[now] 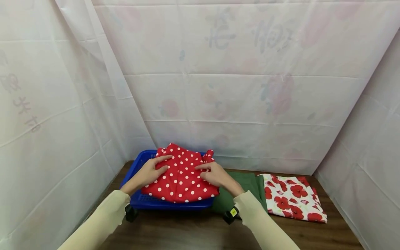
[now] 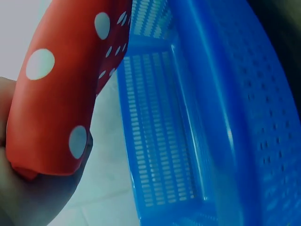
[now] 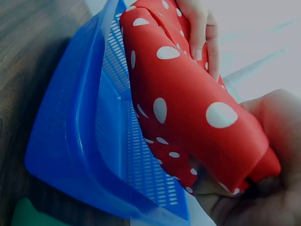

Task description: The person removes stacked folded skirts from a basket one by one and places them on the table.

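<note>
A red cloth with white polka dots (image 1: 179, 187) is spread over the blue plastic basket (image 1: 168, 207), its bottom edge folded over. At the cloth's left side, my left hand (image 1: 149, 173) holds it with fingers and thumb lying on top. My right hand (image 1: 217, 173) grips the opposite side. In the left wrist view, the folded edge of the red cloth (image 2: 56, 99) sits in the left hand (image 2: 42, 200). The right wrist view has the cloth (image 3: 188, 103) between thumb and fingers of the right hand (image 3: 277, 202), above the perforated basket (image 3: 70, 127).
Beside the basket on the right lies a folded green cloth (image 1: 245, 180), partly covered by my right arm. Farther right is a folded white cloth with red flowers (image 1: 293, 201). The dark wooden table (image 1: 175, 232) is bordered by white curtains (image 1: 218, 104) at the back and sides.
</note>
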Demonstrator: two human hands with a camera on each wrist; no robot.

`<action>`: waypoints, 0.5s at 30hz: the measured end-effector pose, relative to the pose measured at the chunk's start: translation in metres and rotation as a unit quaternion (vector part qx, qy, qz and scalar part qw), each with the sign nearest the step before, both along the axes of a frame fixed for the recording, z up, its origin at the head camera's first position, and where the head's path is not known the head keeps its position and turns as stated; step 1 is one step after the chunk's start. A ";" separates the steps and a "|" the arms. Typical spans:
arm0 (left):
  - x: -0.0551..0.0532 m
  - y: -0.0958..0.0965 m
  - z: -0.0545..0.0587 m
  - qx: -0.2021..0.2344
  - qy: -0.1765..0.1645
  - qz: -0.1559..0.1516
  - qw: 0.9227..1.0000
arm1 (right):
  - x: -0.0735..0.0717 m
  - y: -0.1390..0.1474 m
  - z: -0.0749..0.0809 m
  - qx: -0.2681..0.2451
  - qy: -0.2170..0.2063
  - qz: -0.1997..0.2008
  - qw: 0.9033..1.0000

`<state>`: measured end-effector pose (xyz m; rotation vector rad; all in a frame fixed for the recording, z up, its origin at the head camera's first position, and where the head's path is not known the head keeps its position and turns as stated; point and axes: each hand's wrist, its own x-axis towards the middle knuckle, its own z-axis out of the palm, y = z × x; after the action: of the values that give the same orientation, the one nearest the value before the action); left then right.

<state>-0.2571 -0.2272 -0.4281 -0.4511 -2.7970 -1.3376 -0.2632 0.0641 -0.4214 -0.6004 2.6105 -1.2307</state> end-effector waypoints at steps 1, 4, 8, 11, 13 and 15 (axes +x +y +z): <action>0.001 0.002 0.000 0.003 -0.003 0.003 1.000 | 0.001 0.003 0.001 -0.001 0.002 -0.003 1.000; 0.005 0.007 -0.001 0.015 -0.015 0.017 1.000 | 0.003 0.009 0.002 0.000 0.014 -0.009 1.000; 0.008 0.013 -0.002 0.025 -0.018 0.024 0.999 | 0.007 0.016 0.001 -0.011 0.031 -0.020 0.999; 0.011 0.017 -0.003 0.029 -0.011 0.025 0.999 | 0.010 0.021 -0.001 -0.028 0.043 -0.028 0.998; 0.014 0.020 -0.003 0.037 -0.008 0.027 0.999 | 0.013 0.025 -0.002 -0.043 0.048 -0.036 0.997; 0.017 0.022 -0.004 0.047 -0.004 0.028 0.999 | 0.015 0.030 -0.005 -0.064 0.050 -0.046 0.996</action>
<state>-0.2400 -0.2049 -0.4317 -0.3642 -2.7158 -1.4546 -0.2479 0.0939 -0.4259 -0.5841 2.6835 -1.4410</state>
